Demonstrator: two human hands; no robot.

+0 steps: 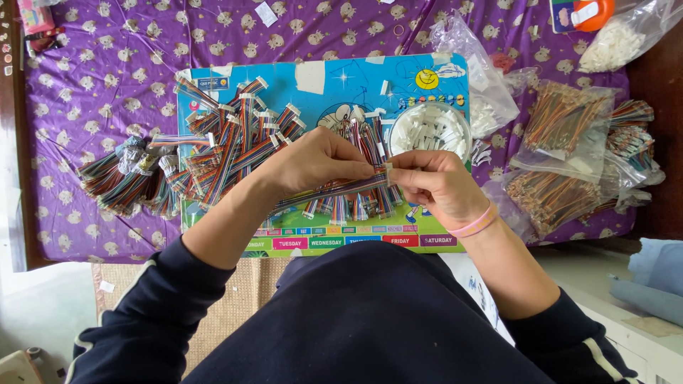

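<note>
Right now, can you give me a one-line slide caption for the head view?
Both hands, left hand and right hand, pinch one rainbow ribbon cable over a blue board heaped with cables.

Purple cloth point(107, 85) with a cream animal print fills the upper frame, under a bright blue cartoon board point(313, 78), rainbow-striped ribbon cables point(235, 142) and white connectors point(430, 131).

Purple patterned cloth point(92, 85), bagged cable bundles point(562, 128), orange tape dispenser point(594, 13).

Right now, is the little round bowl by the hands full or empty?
Full. The round bowl is heaped with small white connector pieces, which cover its bottom; it sits just above the right hand.
</note>
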